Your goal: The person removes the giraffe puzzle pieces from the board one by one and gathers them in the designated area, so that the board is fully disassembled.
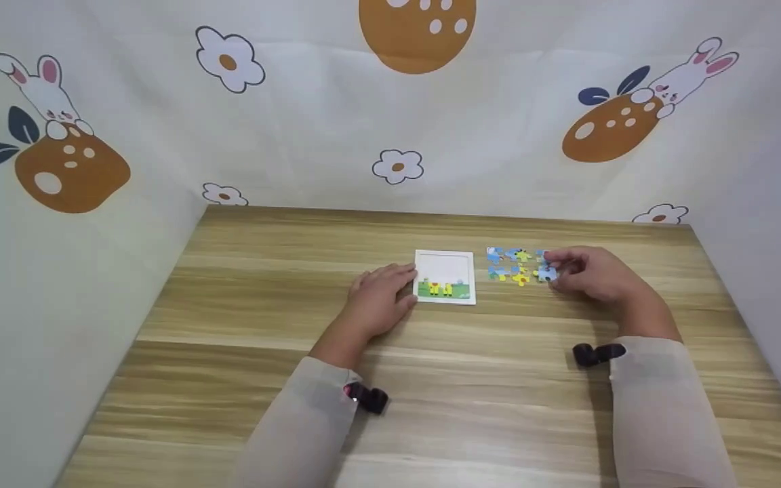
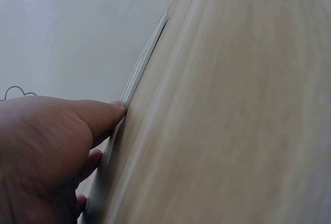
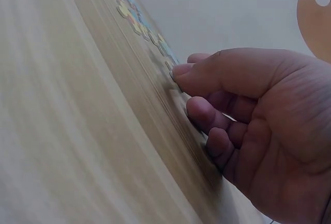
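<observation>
The loose puzzle pieces [image 1: 521, 276] lie on the desk [image 1: 262, 285] between the puzzle board [image 1: 443, 268] and the right hand [image 1: 594, 274]. From that hand, both the pieces and the board lie to the left, so any path from pieces to board would, I judge, run leftward across the narrow gap dividing them. The group of pieces is longer from side to side than from front to back; the board looks nearly square (so no long axis worth naming), its sides set roughly in line with the desk. The right hand is clearly the nearer one to the pieces, while the left hand [image 1: 380, 298] is beside the board, with the board between it and them.

The left hand's fingers are loosely extended, thumb apart from them, touching the board's left edge without wrapping round it. The right hand is bent over the rightmost pieces, thumb and forefinger a little apart, with the thumb by the lower piece and the forefinger by the upper; whether it pinches either, I cannot tell.

Counted: two hands, one board, and six loose pieces as best I can make out, in two rows of three, the upper right one partly covered by fingers. One green strip [image 1: 462, 293] of picture fills the board's near part; the rest of its inside is white.
</observation>
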Available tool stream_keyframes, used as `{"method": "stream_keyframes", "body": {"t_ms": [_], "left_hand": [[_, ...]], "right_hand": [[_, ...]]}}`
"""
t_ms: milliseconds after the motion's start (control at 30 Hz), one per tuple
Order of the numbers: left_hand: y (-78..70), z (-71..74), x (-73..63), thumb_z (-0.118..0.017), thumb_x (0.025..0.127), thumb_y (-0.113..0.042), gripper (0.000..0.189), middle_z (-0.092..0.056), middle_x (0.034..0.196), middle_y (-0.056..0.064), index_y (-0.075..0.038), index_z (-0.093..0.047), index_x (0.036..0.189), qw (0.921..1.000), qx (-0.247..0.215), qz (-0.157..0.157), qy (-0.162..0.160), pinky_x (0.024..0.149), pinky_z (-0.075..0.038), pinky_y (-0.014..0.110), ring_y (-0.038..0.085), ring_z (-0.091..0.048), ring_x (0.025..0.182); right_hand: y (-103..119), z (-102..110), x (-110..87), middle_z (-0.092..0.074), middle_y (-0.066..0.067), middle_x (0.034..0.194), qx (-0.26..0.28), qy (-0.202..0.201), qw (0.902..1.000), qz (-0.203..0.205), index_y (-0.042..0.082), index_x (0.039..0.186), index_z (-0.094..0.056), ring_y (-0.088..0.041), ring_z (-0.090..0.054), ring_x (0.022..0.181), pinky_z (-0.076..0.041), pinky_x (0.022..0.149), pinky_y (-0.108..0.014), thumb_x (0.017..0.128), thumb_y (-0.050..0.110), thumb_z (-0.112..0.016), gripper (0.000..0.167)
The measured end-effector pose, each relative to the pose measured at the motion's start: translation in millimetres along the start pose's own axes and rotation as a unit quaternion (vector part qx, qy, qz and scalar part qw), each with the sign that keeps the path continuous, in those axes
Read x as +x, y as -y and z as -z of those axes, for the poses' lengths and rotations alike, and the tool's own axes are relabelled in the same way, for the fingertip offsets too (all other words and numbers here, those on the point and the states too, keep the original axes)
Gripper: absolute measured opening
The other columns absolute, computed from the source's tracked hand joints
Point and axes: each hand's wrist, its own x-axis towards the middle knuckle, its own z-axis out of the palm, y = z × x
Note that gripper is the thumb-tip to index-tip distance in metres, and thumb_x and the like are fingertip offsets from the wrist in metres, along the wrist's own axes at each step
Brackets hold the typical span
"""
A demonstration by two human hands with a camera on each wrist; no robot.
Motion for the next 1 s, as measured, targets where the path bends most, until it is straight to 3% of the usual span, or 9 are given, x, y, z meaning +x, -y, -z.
{"method": "stream_keyframes", "body": {"t_ms": [133, 633, 800, 1000], "left_hand": [[0.0, 0.1, -0.9, -0.06, 0.11, -0.039, 0.055, -0.04, 0.173, -0.013, -0.03, -0.047, 0.163, 1.0, -0.002, -0.004, -0.001, 0.136, -0.014, 0.059, 0.021, -0.031, 0.165], [-1.2, 1.2, -0.9, -0.06, 0.11, -0.039, 0.056, -0.039, 0.173, -0.012, -0.03, -0.046, 0.163, 1.0, -0.003, -0.002, 0.002, 0.136, -0.013, 0.059, 0.022, -0.03, 0.165], [-1.2, 1.0, -0.3, -0.06, 0.11, -0.039, 0.056, -0.039, 0.173, -0.013, -0.031, -0.047, 0.163, 1.0, -0.002, 0.002, 0.002, 0.136, -0.013, 0.059, 0.021, -0.03, 0.165], [0.3, -0.9, 0.5, -0.061, 0.109, -0.04, 0.056, -0.04, 0.173, -0.014, -0.031, -0.047, 0.163, 1.0, -0.001, 0.0, -0.001, 0.135, -0.015, 0.059, 0.021, -0.031, 0.165]], "right_hand": [[1, -1, -0.8, -0.066, -0.011, 0.128, 0.008, 0.0, 1.0, 0.004, 0.016, 0.143, -0.068, -0.017, -0.057, 0.099, -0.051, 0.079, -0.02, 0.091, 0.014, -0.083, 0.054], [5, -2, 0.6, -0.066, -0.007, 0.144, -0.006, -0.026, 0.9995, -0.015, 0.02, 0.145, -0.066, -0.023, -0.055, 0.111, -0.05, 0.085, -0.02, 0.095, 0.019, -0.08, 0.052], [26, -10, 1.9, -0.07, -0.009, 0.138, -0.022, -0.04, 0.9988, 0.016, 0.018, 0.143, -0.068, -0.023, -0.063, 0.11, -0.054, 0.082, -0.02, 0.098, 0.022, -0.077, 0.047], [56, -47, 11.0, -0.074, -0.01, 0.121, -0.02, -0.024, 0.9963, 0.08, 0.012, 0.133, -0.074, -0.018, -0.065, 0.096, -0.054, 0.077, -0.021, 0.096, 0.019, -0.078, 0.038]]}}
